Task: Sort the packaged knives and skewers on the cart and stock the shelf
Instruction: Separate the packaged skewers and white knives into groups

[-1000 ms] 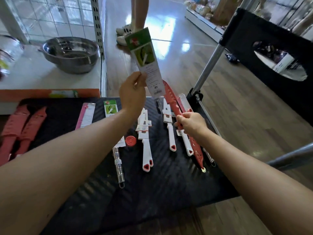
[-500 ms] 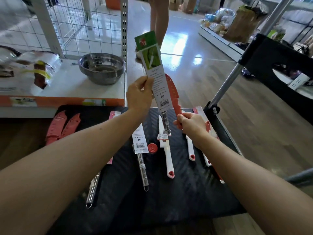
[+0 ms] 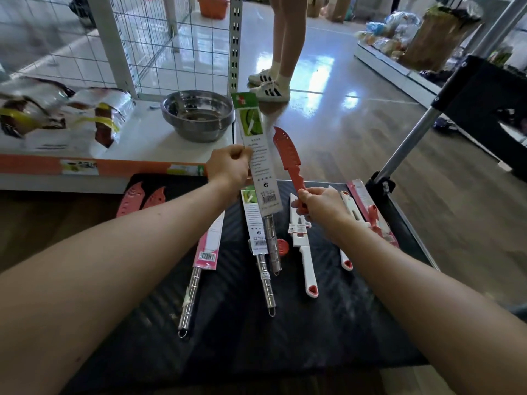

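green-carded skewer pack (image 3: 258,166) held upright over the cart's 12 o'clock end, left hand (image 3: 228,166) wrapped round the card | red knife (image 3: 286,158) at its 3 o'clock, tip up, right hand (image 3: 322,206) pinching the lower end | white knives (image 3: 303,252) lying flat on the black cart (image 3: 242,343) | steel bowl (image 3: 196,116) on the shelf (image 3: 137,143), 11 o'clock

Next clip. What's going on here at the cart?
A person is sorting packaged kitchen tools over a black cart. The left hand holds up a green-carded tool by its card. The right hand grips a red knife, tip up. White-handled knives lie on the cart. The shelf beside it holds a steel bowl.
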Tool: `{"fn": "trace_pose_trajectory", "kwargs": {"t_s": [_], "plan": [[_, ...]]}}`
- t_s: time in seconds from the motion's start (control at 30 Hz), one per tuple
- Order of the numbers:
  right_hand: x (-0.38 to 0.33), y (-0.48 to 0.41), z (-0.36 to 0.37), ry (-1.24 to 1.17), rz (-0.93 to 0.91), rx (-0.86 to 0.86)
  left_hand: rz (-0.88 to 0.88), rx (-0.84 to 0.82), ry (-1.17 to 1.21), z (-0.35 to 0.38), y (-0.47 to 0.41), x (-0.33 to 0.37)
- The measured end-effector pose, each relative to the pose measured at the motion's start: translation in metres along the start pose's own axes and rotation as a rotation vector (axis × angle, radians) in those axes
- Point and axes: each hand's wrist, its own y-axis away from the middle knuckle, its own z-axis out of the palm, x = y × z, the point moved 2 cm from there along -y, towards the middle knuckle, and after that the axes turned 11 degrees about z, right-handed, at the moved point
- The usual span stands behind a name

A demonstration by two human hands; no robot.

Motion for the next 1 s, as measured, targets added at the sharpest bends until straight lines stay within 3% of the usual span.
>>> {"fn": "trace_pose_trajectory", "kwargs": {"t_s": [0.5, 0.73, 1.0], "plan": [[0.026, -0.006, 0.015, 0.045, 0.105, -0.083, -0.205, -0.166, -0.415, 0.0, 0.01, -0.058], [0.033, -0.011, 0.014, 0.058, 0.136, -0.091, -0.315, -0.181, -0.489, 0.008, 0.007, -0.074], [0.031, -0.012, 0.021, 0.042, 0.156, -0.097, -0.396, -0.37, -0.516, 0.007, 0.012, -0.071]]}}
